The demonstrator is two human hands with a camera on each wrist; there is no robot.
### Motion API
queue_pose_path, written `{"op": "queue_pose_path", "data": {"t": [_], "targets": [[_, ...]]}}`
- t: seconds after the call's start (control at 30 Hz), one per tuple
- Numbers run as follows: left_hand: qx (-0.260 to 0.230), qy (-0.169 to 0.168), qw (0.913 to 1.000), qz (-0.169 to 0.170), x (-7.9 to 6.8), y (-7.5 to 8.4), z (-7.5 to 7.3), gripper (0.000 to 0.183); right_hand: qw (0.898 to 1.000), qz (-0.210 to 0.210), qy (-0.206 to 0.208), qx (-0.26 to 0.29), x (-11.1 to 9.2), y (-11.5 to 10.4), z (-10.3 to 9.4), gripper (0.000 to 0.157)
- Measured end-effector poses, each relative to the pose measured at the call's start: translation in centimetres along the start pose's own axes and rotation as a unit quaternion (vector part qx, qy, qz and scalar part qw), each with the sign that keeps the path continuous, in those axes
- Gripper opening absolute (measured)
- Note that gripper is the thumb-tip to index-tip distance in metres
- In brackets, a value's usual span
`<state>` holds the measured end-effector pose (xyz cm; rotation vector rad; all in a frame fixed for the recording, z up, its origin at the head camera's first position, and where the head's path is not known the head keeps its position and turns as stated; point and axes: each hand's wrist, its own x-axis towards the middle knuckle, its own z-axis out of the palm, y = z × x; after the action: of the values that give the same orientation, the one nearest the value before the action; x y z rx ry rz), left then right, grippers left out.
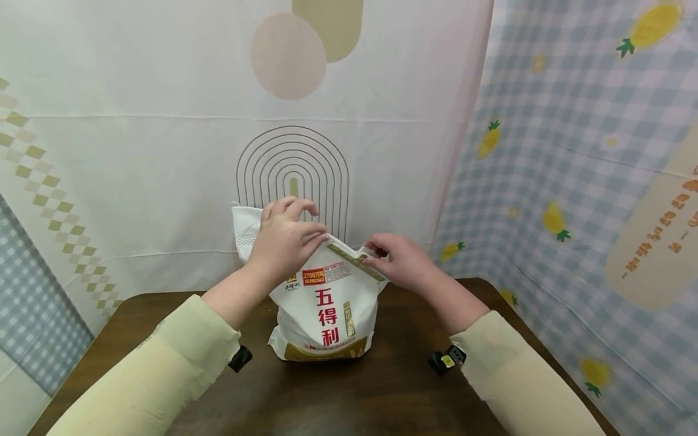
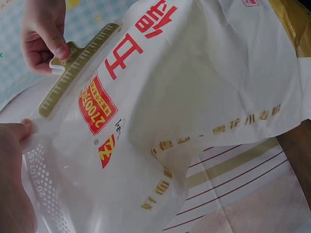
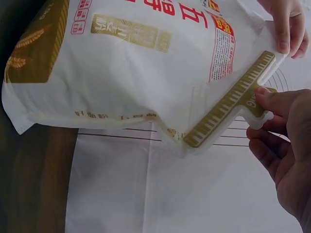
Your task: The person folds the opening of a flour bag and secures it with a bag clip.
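Note:
A white flour bag (image 1: 349, 290) with red and gold print stands upright on the table. Along the right part of its top edge sits a gold bag clip (image 3: 231, 102), slanted across the plastic. My right hand (image 1: 403, 260) pinches the clip's handle between thumb and fingers, which shows closely in the right wrist view. Further left on the same edge, my left hand (image 1: 283, 242) pinches the bag's top between thumb and forefinger. The bag's left top corner sticks up behind that hand. In the left wrist view, my left thumb lies close to the clip's near end.
The dark wooden table (image 1: 414, 387) extends under and around the bag. Behind it hangs a pale cloth (image 1: 163, 175) with arches and circles. A blue checked cloth (image 1: 523, 157) with pineapples hangs at the right. Each sleeve cuff has a black wrist device.

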<state>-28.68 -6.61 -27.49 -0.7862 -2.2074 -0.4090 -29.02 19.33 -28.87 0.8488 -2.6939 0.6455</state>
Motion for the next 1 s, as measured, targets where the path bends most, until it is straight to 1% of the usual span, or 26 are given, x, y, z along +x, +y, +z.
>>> {"op": "queue_pose_path", "data": {"t": [0.1, 0.23, 0.5, 0.73, 1.0], "targets": [[0.002, -0.010, 0.9999, -0.002, 0.0, 0.0, 0.0, 0.013, 1.000, 0.000, 0.007, 0.004, -0.2, 0.1, 0.1, 0.010], [0.012, -0.015, 0.9998, 0.004, -0.2, -0.1, 0.0, 0.014, 1.000, 0.000, 0.014, 0.004, -0.3, -0.1, 0.2, 0.009], [0.030, -0.021, 0.9993, 0.011, -0.7, -0.8, -0.2, 0.025, 1.000, 0.003, 0.020, 0.008, -0.2, -0.4, 0.2, 0.011], [0.045, -0.027, 0.9980, 0.035, -1.2, -1.3, -0.2, 0.034, 0.999, 0.001, 0.036, 0.008, -0.3, -0.5, 0.6, 0.010], [0.059, -0.024, 0.9968, 0.049, -1.5, -1.6, -0.2, 0.036, 0.999, -0.004, 0.043, -0.008, -0.4, -0.9, 0.7, 0.009]]}}
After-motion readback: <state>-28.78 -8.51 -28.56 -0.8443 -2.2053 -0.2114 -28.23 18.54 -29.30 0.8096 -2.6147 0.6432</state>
